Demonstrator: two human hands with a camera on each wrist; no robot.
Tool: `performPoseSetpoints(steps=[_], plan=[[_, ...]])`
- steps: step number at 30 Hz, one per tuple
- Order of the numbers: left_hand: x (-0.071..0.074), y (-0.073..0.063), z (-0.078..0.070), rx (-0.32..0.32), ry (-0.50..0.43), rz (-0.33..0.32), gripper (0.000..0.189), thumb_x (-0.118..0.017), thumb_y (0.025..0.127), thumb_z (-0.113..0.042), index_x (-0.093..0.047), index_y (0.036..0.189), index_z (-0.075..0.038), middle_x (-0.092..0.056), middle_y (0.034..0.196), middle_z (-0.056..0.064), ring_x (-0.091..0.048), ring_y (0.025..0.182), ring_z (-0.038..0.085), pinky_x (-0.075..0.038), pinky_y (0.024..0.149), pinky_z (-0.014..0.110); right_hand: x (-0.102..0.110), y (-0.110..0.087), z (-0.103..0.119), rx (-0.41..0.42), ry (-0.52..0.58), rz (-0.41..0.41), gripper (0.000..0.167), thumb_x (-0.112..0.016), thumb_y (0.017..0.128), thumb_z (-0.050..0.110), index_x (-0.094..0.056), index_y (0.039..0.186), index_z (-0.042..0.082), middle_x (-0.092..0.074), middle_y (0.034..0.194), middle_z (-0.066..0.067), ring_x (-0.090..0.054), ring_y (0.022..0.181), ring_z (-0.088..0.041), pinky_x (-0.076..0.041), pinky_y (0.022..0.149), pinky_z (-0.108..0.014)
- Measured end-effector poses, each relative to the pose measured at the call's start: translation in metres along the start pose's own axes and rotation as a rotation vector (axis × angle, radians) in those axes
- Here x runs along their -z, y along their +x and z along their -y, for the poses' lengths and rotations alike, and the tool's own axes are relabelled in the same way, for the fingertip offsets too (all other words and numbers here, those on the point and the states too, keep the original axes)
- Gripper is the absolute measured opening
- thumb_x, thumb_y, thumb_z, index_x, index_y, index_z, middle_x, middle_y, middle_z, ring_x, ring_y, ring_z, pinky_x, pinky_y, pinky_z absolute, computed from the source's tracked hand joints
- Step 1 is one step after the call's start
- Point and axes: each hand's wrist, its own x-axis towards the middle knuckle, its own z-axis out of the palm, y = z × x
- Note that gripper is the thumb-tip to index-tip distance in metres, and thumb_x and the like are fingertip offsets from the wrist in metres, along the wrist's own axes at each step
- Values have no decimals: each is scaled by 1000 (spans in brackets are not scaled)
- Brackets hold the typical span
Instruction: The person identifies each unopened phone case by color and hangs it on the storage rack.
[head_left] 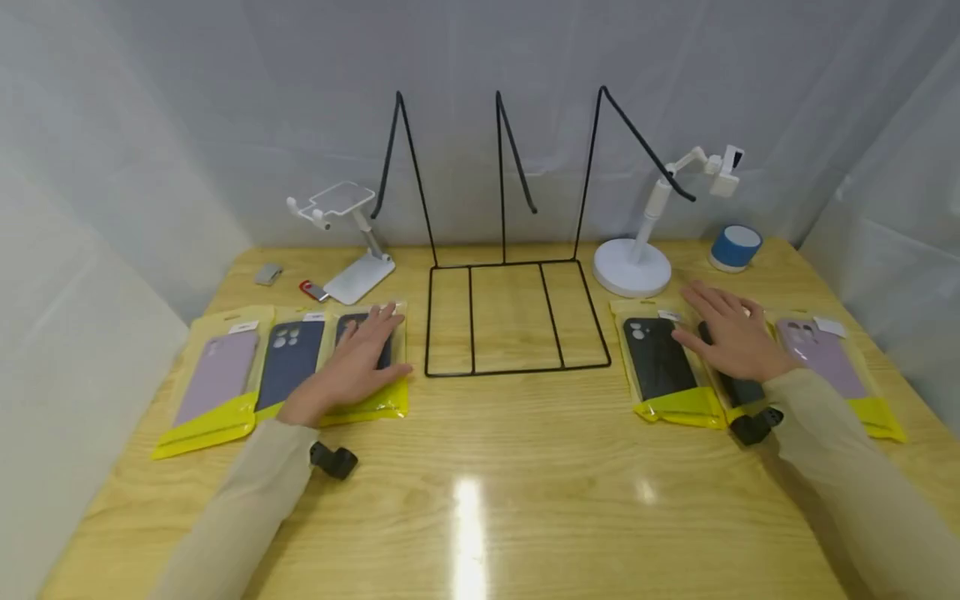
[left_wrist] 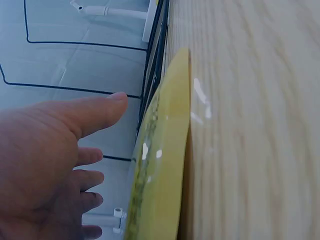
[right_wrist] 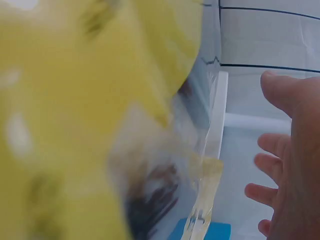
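Observation:
My left hand [head_left: 348, 367], fingers spread, hovers over a bagged dark phone case [head_left: 385, 354] and hides much of it. Left of that lie a bagged navy phone case [head_left: 291, 358] and a bagged lilac one [head_left: 217, 375]. In the left wrist view a gap shows between the thumb and the yellow bag [left_wrist: 167, 150]. My right hand [head_left: 735, 337] is stretched out above the middle bag of the right row, a dark phone case [head_left: 738, 390] partly covered. Beside it lie a bagged black case [head_left: 660, 358] and a bagged lilac case [head_left: 832, 362]. Neither hand holds anything.
A black wire rack [head_left: 517, 372] stands at the table's middle. White phone stands are behind, one on the left [head_left: 360, 279] and one on the right [head_left: 632, 268]. A blue speaker-like cylinder [head_left: 736, 248], a red-and-silver USB stick [head_left: 313, 291] and a small grey piece [head_left: 267, 274] lie near the back.

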Motion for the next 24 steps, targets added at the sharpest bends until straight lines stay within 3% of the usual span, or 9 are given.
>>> performPoseSetpoints(steps=[7, 12, 18, 24], plan=[[-10, 11, -8, -35, -84, 26, 70, -61, 95, -29, -29, 149, 2, -12, 160, 21, -3, 148, 40, 1, 115, 61, -1, 13, 2, -54, 60, 86, 72, -49, 97, 49, -32, 147, 0, -30, 150, -29, -26, 135, -49, -17, 99, -69], [-14, 15, -11, -46, -160, 43, 65, -59, 96, -27, -32, 148, 1, -16, 159, 21, -2, 148, 40, 5, 115, 61, -3, 23, 1, -63, 45, 106, 71, -51, 97, 49, -35, 145, 0, -34, 148, -29, -30, 134, -48, -19, 98, -67], [-20, 19, -14, -63, -146, 36, 62, -59, 96, -28, -38, 145, 1, -21, 158, 20, -7, 147, 40, 8, 113, 63, -2, 36, -5, -88, 5, 149, 63, -48, 100, 41, -39, 143, -3, -36, 147, -31, -31, 133, -49, -19, 98, -68], [-28, 18, -11, -53, -87, 21, 63, -62, 94, -29, -40, 144, 2, -21, 159, 18, -11, 147, 38, 8, 114, 62, -8, 46, -9, -69, 44, 160, 47, -51, 100, 27, -51, 131, -8, -51, 132, -30, -43, 123, -49, -23, 92, -67]])
